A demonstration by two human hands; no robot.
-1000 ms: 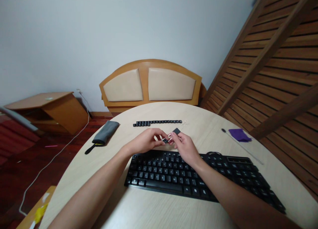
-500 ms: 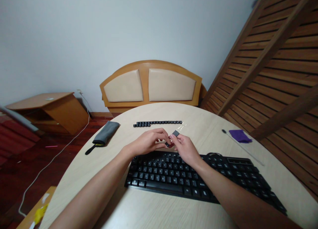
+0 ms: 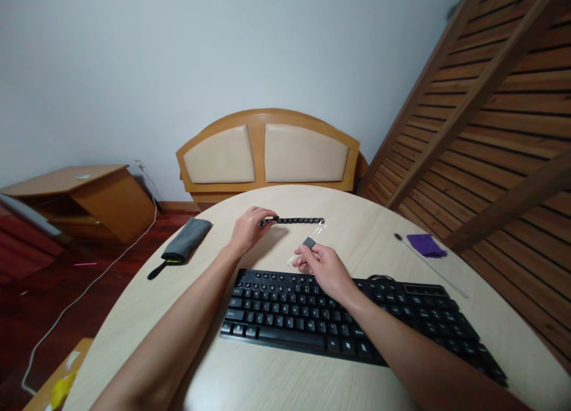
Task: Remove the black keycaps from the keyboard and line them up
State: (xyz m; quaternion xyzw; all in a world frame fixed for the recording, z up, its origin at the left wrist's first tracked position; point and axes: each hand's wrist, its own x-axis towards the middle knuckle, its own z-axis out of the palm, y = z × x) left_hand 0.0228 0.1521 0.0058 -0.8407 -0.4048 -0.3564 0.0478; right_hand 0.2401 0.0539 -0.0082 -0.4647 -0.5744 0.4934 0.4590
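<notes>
My left hand (image 3: 248, 229) is over the left part of a row of loose black keycaps (image 3: 301, 220) at the table's far side. Its thumb and fingers are pinched on a small black keycap (image 3: 276, 219), partly hidden by the fingers. Closer to me, my right hand (image 3: 329, 268) is closed around a wire keycap puller by its dark grey handle (image 3: 308, 242). Thin wire loops stick out from both ends of the handle. Below both hands lies a black keyboard (image 3: 289, 338); along its top left edge several spots show bare switches. My right forearm covers part of it.
On the round, light wooden table (image 3: 250, 375), a grey cloth pouch (image 3: 187, 239) with a black strap lies left. At right are a thin rod with a dark tip (image 3: 430, 265) and a folded purple cloth (image 3: 426, 245). A cable bundle (image 3: 380, 278) sits behind the keyboard.
My left hand has moved away from the keycap puller, forward and left to the keycap row, with a keycap in its fingers. My right hand stays nearly in place with the puller.
</notes>
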